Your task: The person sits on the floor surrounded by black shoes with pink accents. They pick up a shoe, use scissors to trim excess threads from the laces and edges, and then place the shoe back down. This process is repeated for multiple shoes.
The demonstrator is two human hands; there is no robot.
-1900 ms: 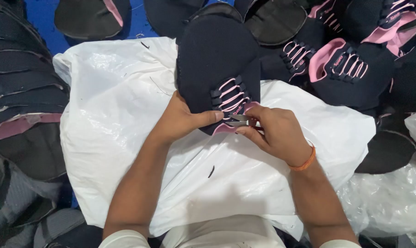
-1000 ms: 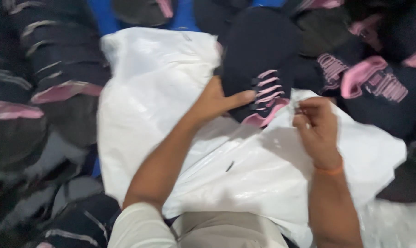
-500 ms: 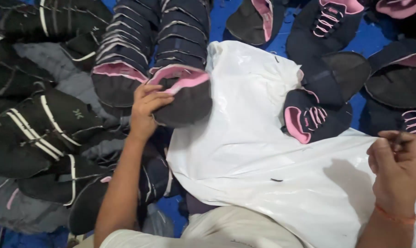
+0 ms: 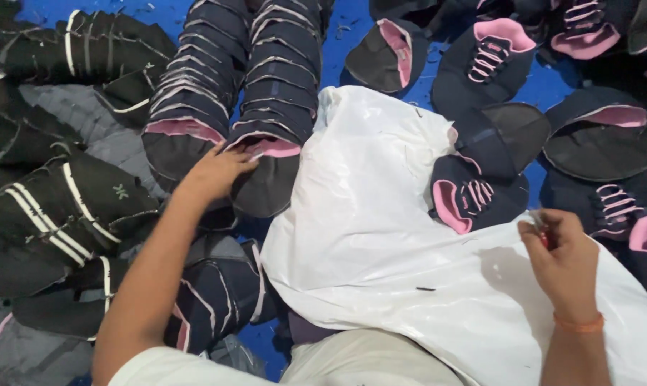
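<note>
Grip-wise, your left hand [image 4: 220,171] lies flat, open on the stacked shoe uppers [image 4: 270,154]; your right hand [image 4: 563,261] pinches something small, more uppers [image 4: 470,200] waiting.

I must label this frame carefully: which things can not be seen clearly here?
Head view:
- Right hand: pinches something small, too small to identify.
- Left hand: fingertips lie on the front shoe upper of a stack; the stack runs off the top edge.
- White plastic sheet: hides whatever lies beneath.
</note>
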